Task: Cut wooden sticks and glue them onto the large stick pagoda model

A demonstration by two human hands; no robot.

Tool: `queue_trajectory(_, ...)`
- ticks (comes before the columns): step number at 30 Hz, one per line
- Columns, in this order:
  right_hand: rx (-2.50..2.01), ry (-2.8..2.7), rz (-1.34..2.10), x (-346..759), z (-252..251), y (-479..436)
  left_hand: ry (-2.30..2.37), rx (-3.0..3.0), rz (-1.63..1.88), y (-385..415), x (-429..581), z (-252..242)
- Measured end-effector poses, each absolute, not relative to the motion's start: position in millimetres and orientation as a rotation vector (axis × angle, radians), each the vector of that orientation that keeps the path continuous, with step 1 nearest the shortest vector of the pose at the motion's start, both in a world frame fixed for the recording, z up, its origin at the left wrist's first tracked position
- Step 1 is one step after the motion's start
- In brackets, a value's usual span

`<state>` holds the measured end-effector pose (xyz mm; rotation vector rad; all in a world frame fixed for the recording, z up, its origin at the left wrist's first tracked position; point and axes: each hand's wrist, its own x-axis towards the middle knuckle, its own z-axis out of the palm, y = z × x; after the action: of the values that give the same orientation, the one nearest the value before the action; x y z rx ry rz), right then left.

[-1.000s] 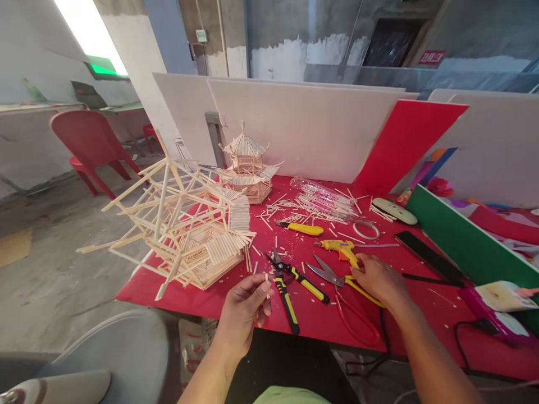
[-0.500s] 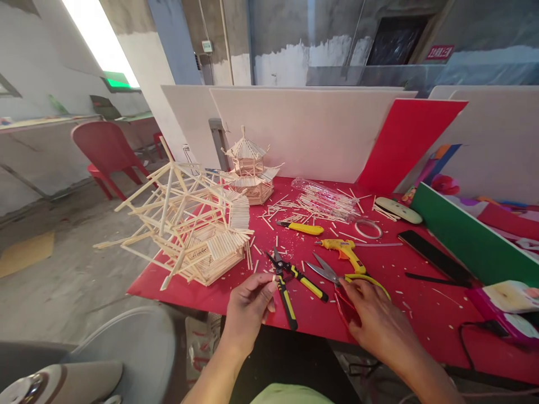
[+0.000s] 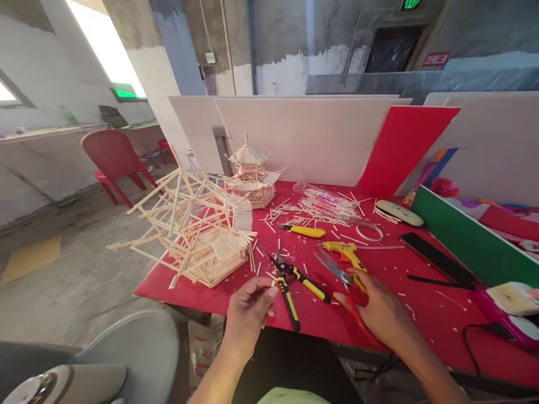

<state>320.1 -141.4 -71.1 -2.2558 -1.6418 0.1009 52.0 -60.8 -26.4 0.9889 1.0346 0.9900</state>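
Observation:
My left hand [image 3: 251, 303] is closed in a pinch on a short wooden stick [image 3: 274, 283], mostly hidden by the fingers. My right hand [image 3: 381, 306] grips scissors [image 3: 334, 269] with red handles, their blades nearly together and slightly blurred, pointing forward and left. Between the hands, black-and-yellow pliers [image 3: 289, 280] lie spread on the red tabletop [image 3: 404, 336]. A yellow glue gun [image 3: 343, 249] rests just beyond the scissors. Left of my left hand stands an unfinished-looking stick pavilion model [image 3: 210, 235], its roof frame tilted towards the table's left edge.
Behind stands a smaller stick pavilion [image 3: 250, 174]. A yellow utility knife [image 3: 305, 230], tape roll [image 3: 370, 231] and bagged sticks [image 3: 326, 202] lie mid-table. A phone [image 3: 429, 255] and green board [image 3: 463, 235] are right. A grey stool [image 3: 138, 348] holds a thermos [image 3: 76, 381].
My right hand has picked the scissors up by their handles, and the blades have come closer together. My left hand keeps its pinch. The view has shifted slightly.

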Motion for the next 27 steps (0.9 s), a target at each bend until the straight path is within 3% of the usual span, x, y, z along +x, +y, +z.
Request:
queue_trajectory(4,-2.044,-1.610,0.228,306.5,-52.8,-147.6,0.991,0.886,0.986,-59.4,52.6,-25.3)
queue_trajectory(7,-2.226,-1.634,0.322,297.2,-46.1,-145.5,0.976,0.701,1.015,-56.0,48.1,-20.1)
queue_trajectory(13,-2.449,-1.737,0.090,305.9,-79.8,-146.7,0.941,0.520,1.167,-46.1,13.4,-0.7)
queue_trajectory(20,-2.155,-1.940,-0.244,315.2,-93.0,-141.3,0.926,0.394,1.248,-33.1,-15.3,8.0)
queue_trajectory(27,-1.770,-2.118,-0.151,273.4,-78.9,-113.5,0.978,0.463,1.257,-12.2,-19.2,-4.6)
